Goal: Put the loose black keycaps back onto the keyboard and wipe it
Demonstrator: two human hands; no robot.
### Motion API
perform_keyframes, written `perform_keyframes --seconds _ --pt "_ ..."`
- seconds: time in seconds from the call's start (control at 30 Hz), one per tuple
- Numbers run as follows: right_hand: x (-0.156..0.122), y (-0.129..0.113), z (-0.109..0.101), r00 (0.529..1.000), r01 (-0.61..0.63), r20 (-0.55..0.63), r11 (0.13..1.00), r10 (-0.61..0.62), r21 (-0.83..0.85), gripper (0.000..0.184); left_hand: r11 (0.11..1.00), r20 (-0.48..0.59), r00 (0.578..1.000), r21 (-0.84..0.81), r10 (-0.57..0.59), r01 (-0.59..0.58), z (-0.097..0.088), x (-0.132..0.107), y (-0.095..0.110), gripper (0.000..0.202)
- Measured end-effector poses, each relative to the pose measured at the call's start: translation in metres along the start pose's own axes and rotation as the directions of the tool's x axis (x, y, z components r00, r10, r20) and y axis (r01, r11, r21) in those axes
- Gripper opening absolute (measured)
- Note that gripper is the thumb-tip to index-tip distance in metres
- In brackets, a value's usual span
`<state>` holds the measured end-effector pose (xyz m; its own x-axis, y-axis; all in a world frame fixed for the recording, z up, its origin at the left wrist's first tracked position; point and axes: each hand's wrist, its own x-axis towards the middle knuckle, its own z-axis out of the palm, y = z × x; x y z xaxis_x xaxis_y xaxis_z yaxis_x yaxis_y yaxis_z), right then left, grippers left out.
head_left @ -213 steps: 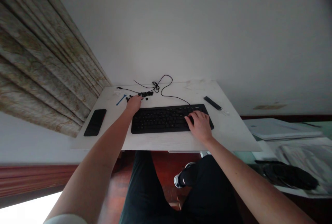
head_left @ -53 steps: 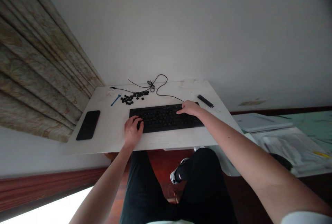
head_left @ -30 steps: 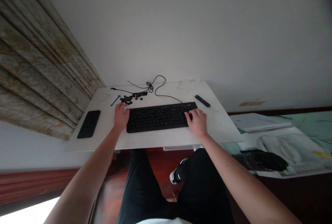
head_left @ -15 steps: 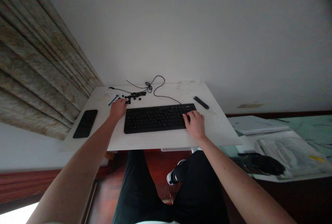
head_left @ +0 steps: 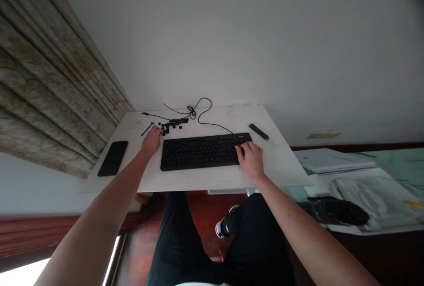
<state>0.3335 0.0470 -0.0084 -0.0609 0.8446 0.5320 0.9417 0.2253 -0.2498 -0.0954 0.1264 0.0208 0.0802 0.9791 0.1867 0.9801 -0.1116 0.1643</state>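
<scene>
Many black keycaps [head_left: 172,123] in a sideways pile | up and right of left hand [head_left: 151,141], nearest; cannot tell if shut | right hand [head_left: 251,158] open on keyboard [head_left: 202,152]

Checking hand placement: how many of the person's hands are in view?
2. The left hand sits beside the loose black keycaps; the right hand rests on the right end of the black keyboard. Neither is hidden.

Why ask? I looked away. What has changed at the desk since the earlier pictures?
The left hand has moved from the keyboard up to the loose keycaps, fingertips at their edge; whether it holds one is unclear. The right hand came down from the keyboard's top edge onto its right end. The phone and cable stayed put.
</scene>
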Motion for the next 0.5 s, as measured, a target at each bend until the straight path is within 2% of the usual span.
perform_keyframes --seconds 0.13,0.23,0.4,0.5 --pt "0.0 -0.001 -0.001 1.0 0.0 0.011 1.0 0.0 0.003 0.033 1.0 -0.012 1.0 0.01 -0.026 0.026 0.002 0.0 0.002 0.036" --pt "0.001 -0.001 -0.001 1.0 0.002 0.01 1.0 -0.002 -0.005 0.034 0.994 -0.042 0.994 0.017 -0.104 0.105 0.005 0.003 0.001 0.032" --pt "0.001 0.0 0.0 1.0 0.005 0.005 1.0 -0.005 -0.003 0.034 0.986 0.026 0.987 0.053 -0.159 0.157 0.006 0.011 -0.003 0.032" --pt "0.001 0.0 0.0 1.0 0.0 0.004 1.0 0.0 -0.005 0.035 0.985 0.018 0.986 0.036 -0.168 0.167 0.002 0.013 -0.003 0.031"
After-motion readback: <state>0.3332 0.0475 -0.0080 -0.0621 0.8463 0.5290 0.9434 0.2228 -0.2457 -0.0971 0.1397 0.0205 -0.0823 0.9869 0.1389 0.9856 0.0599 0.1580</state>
